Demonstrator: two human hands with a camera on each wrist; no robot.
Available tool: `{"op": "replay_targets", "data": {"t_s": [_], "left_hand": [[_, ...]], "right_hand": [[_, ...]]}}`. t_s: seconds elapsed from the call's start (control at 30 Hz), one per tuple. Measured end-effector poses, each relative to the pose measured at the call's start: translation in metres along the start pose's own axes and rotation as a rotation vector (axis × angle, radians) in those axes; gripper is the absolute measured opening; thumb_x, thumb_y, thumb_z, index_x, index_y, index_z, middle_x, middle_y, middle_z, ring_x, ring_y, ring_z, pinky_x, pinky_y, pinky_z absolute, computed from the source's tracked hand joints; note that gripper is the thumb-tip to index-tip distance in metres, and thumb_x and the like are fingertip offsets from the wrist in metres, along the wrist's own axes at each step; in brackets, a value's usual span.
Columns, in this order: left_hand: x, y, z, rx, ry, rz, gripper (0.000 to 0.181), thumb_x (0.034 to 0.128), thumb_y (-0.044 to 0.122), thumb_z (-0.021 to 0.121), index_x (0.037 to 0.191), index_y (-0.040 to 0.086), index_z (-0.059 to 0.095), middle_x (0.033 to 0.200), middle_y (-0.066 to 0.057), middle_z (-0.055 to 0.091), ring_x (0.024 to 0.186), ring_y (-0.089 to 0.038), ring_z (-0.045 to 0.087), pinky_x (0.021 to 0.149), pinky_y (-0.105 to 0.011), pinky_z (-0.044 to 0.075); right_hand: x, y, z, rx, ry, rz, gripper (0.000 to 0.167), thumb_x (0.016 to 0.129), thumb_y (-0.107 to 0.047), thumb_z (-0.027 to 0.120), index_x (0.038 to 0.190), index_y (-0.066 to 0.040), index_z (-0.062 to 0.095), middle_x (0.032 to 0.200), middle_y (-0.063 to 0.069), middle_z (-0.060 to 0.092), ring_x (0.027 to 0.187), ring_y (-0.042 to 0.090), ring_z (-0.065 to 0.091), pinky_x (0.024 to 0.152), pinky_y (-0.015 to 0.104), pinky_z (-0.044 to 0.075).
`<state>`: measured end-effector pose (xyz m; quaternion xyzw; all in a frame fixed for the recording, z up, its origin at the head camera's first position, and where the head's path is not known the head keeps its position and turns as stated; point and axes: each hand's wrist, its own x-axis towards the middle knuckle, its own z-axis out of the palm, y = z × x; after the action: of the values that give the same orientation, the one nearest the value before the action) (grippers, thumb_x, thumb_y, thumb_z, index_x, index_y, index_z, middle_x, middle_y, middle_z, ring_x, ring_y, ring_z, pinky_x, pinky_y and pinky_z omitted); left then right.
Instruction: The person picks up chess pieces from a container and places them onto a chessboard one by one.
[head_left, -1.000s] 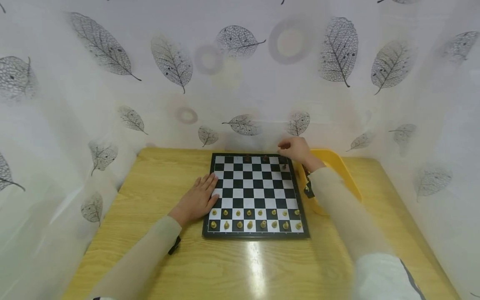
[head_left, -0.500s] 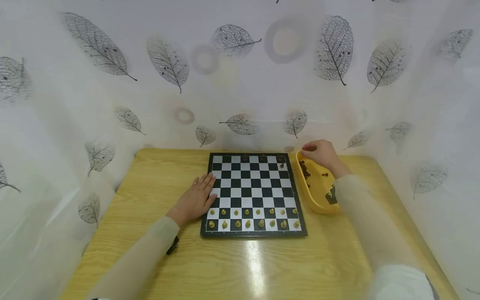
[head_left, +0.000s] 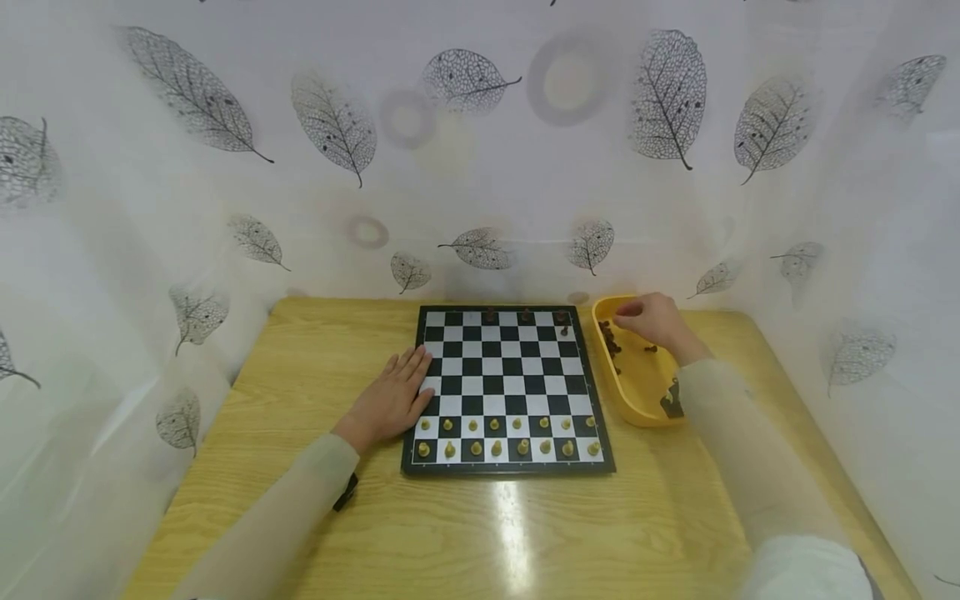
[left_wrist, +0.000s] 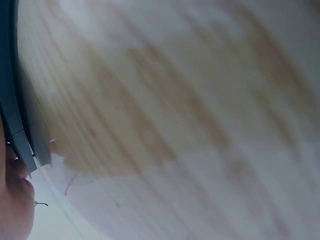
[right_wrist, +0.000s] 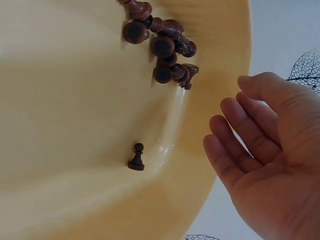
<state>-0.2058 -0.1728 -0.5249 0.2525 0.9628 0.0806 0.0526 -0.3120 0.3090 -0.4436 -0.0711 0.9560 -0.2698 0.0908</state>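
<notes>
My left hand [head_left: 392, 398] lies flat, fingers spread, against the left edge of the chessboard [head_left: 480, 360]. In the left wrist view, part of that hand [left_wrist: 17, 205] shows beside the board's dark edge [left_wrist: 12, 100]. Over the far end of the yellow tray [head_left: 636, 408] is my right hand [head_left: 660, 323]. Its fingers are loosely bent with nothing between them, as the right wrist view shows the hand [right_wrist: 272, 135]. Below it in the tray lie a heap of dark brown chess pieces [right_wrist: 167, 47] and a single dark pawn [right_wrist: 136, 157].
Light yellow chess pieces [head_left: 497, 448] stand in two rows along the board's near side. Several dark pieces [head_left: 526, 317] stand near its far edge. A black patterned object [head_left: 672, 400] lies at the tray's near right. A leaf-print curtain [head_left: 480, 167] surrounds the wooden table [head_left: 337, 333].
My right hand has moved right, from the board's far right corner to above the tray, then slightly lower. A dark piece shows at the corner it had covered. My left hand stays put.
</notes>
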Motion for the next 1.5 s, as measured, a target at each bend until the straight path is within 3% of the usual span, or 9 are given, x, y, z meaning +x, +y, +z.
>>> {"op": "replay_targets", "data": {"t_s": [0.17,0.27,0.4,0.57,0.93,1.23,1.5], "left_hand": [[0.001,0.000,-0.001,0.012,-0.010,-0.003,0.069,0.1142,0.043,0.032,0.167,0.000,0.022,0.176,-0.018,0.015,0.164,-0.037,0.015,0.134,-0.054,0.014],[0.001,-0.001,-0.002,0.023,-0.018,-0.008,0.069,0.1141,0.043,0.033,0.167,0.000,0.021,0.176,-0.018,0.015,0.165,-0.037,0.015,0.134,-0.054,0.014],[0.000,-0.001,-0.002,0.018,-0.019,-0.011,0.069,0.1141,0.044,0.032,0.167,0.001,0.021,0.176,-0.017,0.015,0.165,-0.037,0.015,0.134,-0.054,0.014],[0.000,-0.001,-0.001,0.009,-0.003,-0.003,0.069,0.1141,0.043,0.033,0.166,0.000,0.022,0.176,-0.018,0.016,0.164,-0.037,0.016,0.134,-0.054,0.015],[0.000,-0.001,0.000,0.008,-0.003,-0.001,0.069,0.1141,0.044,0.032,0.166,0.000,0.023,0.176,-0.017,0.016,0.164,-0.036,0.016,0.134,-0.053,0.016],[0.002,-0.001,-0.001,0.010,-0.013,0.001,0.069,0.1141,0.044,0.031,0.167,0.000,0.021,0.177,-0.017,0.014,0.164,-0.037,0.015,0.134,-0.054,0.015],[0.000,-0.001,-0.001,0.005,-0.011,-0.001,0.069,0.1141,0.044,0.032,0.167,0.000,0.022,0.176,-0.017,0.016,0.164,-0.037,0.016,0.134,-0.054,0.015]], "right_hand": [[0.000,0.004,0.004,-0.026,-0.027,0.018,0.037,0.101,-0.024,0.069,0.124,0.005,0.072,0.125,0.028,0.073,0.103,0.037,0.070,0.084,0.043,0.063],[0.000,0.006,0.006,-0.042,-0.045,0.021,0.035,0.100,-0.023,0.070,0.121,0.004,0.074,0.121,0.026,0.074,0.091,0.031,0.070,0.068,0.034,0.060],[0.002,0.008,0.007,-0.051,-0.069,0.014,0.032,0.098,-0.022,0.072,0.117,0.003,0.076,0.116,0.024,0.076,0.078,0.024,0.067,0.061,0.029,0.055],[0.004,0.009,0.009,-0.066,-0.116,0.006,0.031,0.097,-0.020,0.073,0.115,0.004,0.077,0.106,0.020,0.077,0.070,0.022,0.063,0.058,0.030,0.053],[0.013,0.008,0.014,-0.118,-0.205,0.086,0.029,0.095,-0.025,0.074,0.108,0.001,0.080,0.092,0.011,0.075,0.077,0.022,0.060,0.063,0.029,0.050],[0.014,0.009,0.018,-0.108,-0.185,0.091,0.031,0.098,-0.026,0.072,0.110,0.002,0.079,0.097,0.013,0.076,0.087,0.026,0.063,0.080,0.036,0.054],[0.018,0.006,0.021,-0.123,-0.170,0.025,0.025,0.095,-0.020,0.073,0.099,0.004,0.078,0.090,0.012,0.075,0.080,0.023,0.062,0.070,0.028,0.049]]}}
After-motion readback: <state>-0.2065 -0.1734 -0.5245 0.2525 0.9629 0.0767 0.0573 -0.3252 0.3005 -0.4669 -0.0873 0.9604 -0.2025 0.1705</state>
